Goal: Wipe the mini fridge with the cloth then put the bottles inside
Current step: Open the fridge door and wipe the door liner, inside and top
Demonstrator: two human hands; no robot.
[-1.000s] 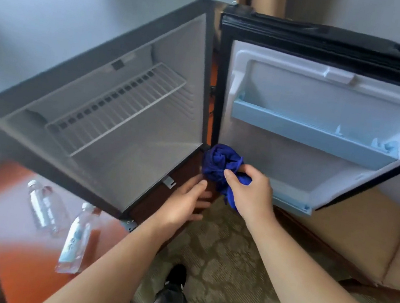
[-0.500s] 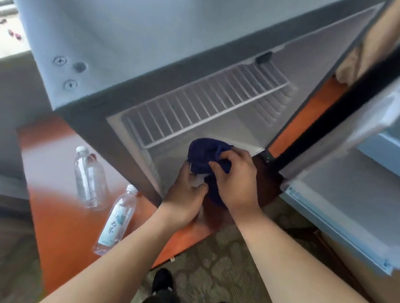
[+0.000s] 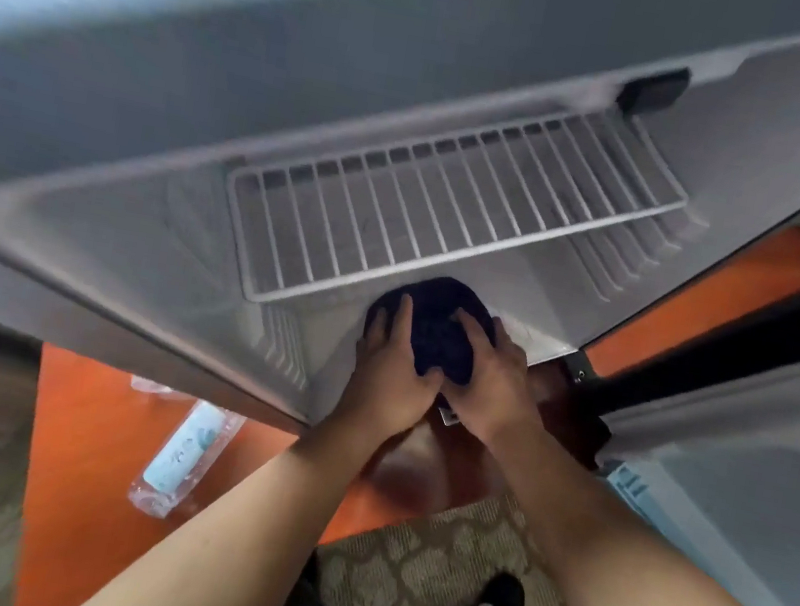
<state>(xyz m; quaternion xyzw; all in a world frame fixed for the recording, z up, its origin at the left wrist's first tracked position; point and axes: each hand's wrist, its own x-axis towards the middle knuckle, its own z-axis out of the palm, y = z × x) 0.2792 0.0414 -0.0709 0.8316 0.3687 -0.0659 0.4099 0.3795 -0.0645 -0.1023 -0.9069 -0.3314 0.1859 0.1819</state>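
The grey mini fridge (image 3: 145, 259) stands open, its white wire shelf (image 3: 433, 204) above the floor of the compartment. A dark blue cloth (image 3: 439, 324), bunched up, lies on the fridge floor just below the shelf's front edge. My left hand (image 3: 389, 379) holds the cloth's left side with fingers laid over it. My right hand (image 3: 493, 379) grips its right side. A clear water bottle (image 3: 185, 457) with a pale blue label lies on the orange surface at lower left. Part of a second bottle (image 3: 151, 387) shows beside the fridge's edge.
The fridge door (image 3: 740, 442) hangs open on the right, with its black hinge edge near my right hand. The orange wooden surface (image 3: 83, 463) runs under the fridge. Patterned carpet (image 3: 403, 578) and my shoes lie below.
Both hands have carried the cloth from the door's lower corner into the fridge compartment and pushed it deeper along the floor. The camera has leaned in closer.
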